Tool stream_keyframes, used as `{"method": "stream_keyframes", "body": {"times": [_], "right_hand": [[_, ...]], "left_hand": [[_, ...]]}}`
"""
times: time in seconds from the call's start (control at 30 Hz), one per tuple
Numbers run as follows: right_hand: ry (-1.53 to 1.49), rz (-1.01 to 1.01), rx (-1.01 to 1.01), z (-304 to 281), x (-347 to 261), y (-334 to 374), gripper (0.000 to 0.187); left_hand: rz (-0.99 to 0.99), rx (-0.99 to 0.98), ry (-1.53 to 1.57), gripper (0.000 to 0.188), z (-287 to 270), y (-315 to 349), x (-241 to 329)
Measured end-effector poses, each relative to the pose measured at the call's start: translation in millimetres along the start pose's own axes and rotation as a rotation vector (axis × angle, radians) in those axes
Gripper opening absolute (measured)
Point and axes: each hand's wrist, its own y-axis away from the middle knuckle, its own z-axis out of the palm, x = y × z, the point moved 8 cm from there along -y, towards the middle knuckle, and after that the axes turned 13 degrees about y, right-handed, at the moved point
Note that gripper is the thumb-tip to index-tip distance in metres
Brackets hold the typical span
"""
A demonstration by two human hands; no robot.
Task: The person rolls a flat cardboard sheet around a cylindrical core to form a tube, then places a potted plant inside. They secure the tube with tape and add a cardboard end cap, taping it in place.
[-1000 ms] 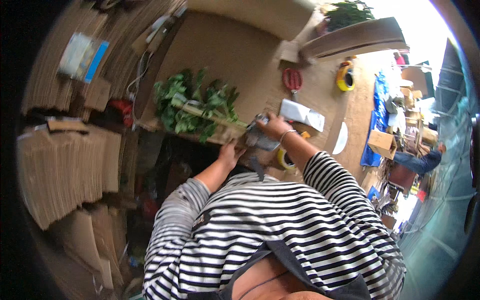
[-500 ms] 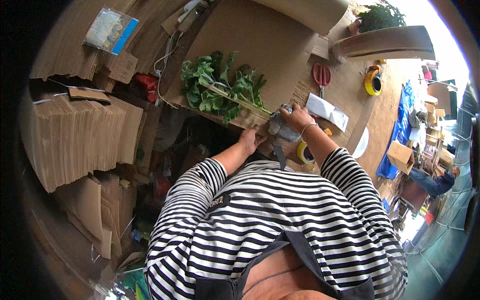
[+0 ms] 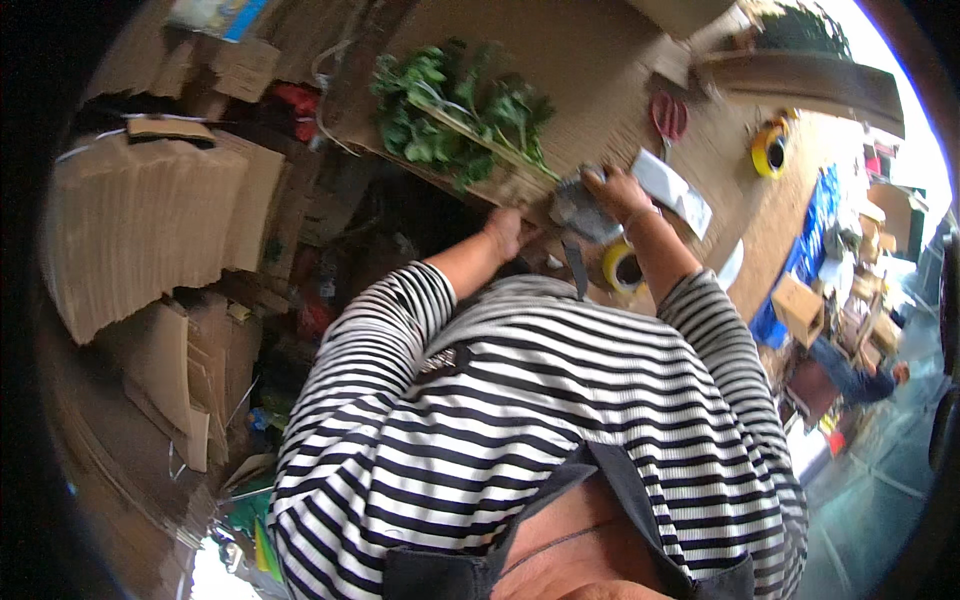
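Observation:
A leafy green plant (image 3: 430, 120) lies on brown cardboard (image 3: 560, 90), with a narrow pale strip (image 3: 470, 135) running along its stems. At the stem end sits a root ball wrapped in grey plastic (image 3: 588, 212). My right hand (image 3: 620, 193) is closed on the top right of this bundle, fingers curled over the plastic. My left hand (image 3: 507, 235) is at the near edge of the cardboard, just left of the bundle. It looks closed on that edge, though blur and the edge hide part of its fingers.
Red-handled scissors (image 3: 668, 118), a white packet (image 3: 672, 192) and a yellow tape roll (image 3: 770, 150) lie to the right. Another tape roll (image 3: 622, 266) sits below my right wrist. Stacked cardboard (image 3: 150, 220) fills the left. A person (image 3: 850, 375) is at far right.
The whole view has shifted, so the table's things appear higher and farther right. My right hand stays on the wrapped root ball, and my left hand stays at the cardboard edge.

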Motion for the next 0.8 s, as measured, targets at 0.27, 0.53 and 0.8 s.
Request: {"method": "stream_keyframes", "body": {"times": [0.27,0.53,0.8], "right_hand": [[-0.030,-0.040,-0.049,5.5,4.4,-6.5,0.080],[-0.020,-0.040,0.293,-4.2,-1.7,43.0,0.070],[0.174,-0.231,0.514,14.7,-16.3,89.9,0.103]], "left_hand": [[-0.025,-0.016,-0.008,0.022,7.5,5.7,1.8],[-0.016,0.015,0.009,0.023,18.0,19.0,5.5],[-0.111,0.010,0.051,0.028,16.4,15.5,-5.0]]}}
